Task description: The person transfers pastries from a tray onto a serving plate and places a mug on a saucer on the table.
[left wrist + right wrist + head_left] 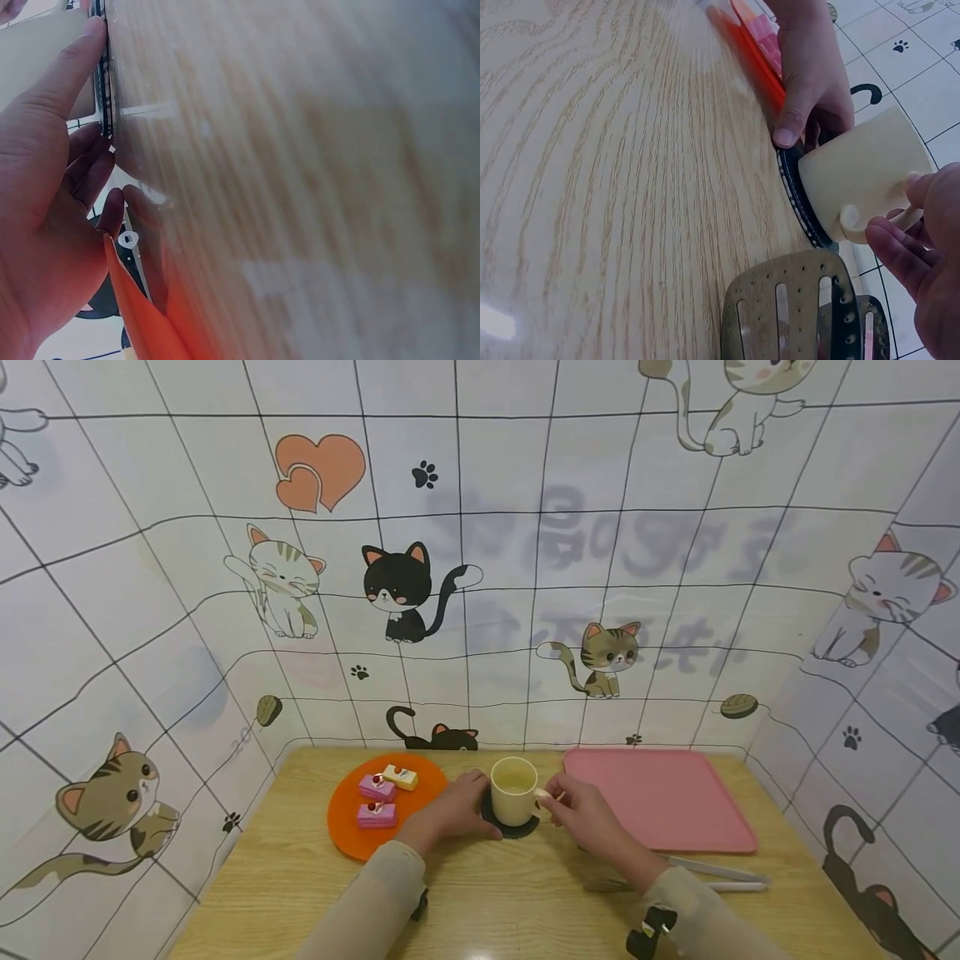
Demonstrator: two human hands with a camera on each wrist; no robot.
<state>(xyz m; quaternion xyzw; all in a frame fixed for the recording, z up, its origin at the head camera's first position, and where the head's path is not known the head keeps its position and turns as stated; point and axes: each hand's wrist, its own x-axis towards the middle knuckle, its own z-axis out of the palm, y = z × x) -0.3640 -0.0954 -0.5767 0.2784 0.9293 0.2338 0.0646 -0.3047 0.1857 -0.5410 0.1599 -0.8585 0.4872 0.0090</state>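
A cream mug (513, 797) stands upright on a round black coaster (517, 832) at the middle of the table. My left hand (459, 810) holds the coaster's left edge, with the thumb along the near rim and the fingers reaching round the far side. In the left wrist view the thumb lies against the thin coaster edge (105, 90). My right hand (581, 810) pinches the mug's handle (853, 225) between thumb and fingers. The mug's inside looks plain and pale from above.
Left of the mug lies an orange plate (348, 832) with several toy cake slices (377, 815). Its rim is right by my left hand. A pink tray (660, 802) lies at the right. Slotted metal tongs (723, 885) lie in front of it, partly under my right forearm. Patterned walls enclose the table.
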